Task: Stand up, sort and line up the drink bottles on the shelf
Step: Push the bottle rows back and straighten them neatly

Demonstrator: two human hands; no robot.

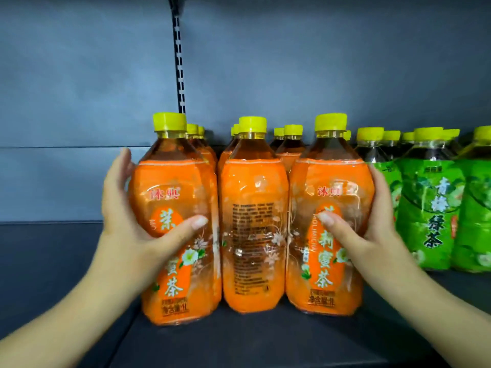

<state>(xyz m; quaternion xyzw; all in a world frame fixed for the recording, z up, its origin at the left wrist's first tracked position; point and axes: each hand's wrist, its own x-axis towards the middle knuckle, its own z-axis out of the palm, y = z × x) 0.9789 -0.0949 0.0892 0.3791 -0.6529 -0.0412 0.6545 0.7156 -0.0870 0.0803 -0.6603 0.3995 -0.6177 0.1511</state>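
Front row of orange bottles, taken relative to the middle bottle point(254, 213) as landmark: 3 stand upright at the front of the shelf point(239, 338), long axes vertical, yellow caps up. The left bottle point(172, 219) stands just beside the landmark on one side, the right bottle point(329, 216) just beside it on the other, with only narrow gaps between

Left hand point(132, 216) — wrapped round the outer flank of the left bottle, thumb across the front label, fingers curled behind. Right hand point(372, 221) — wrapped likewise round the outer flank of the right bottle, thumb on the label. Each hand is clamped on its own bottle; neither touches the landmark

Governing relation: the 2 held bottles bracket the landmark, so an inward squeeze would close the row. The landmark shows its printed back panel while both neighbours show their front labels; judged, it needs a turn about its upright axis, and both hands are equally near

More orange bottles stand behind the landmark. Green bottles point(430, 208) stand upright beyond the right bottle, set further back than the landmark
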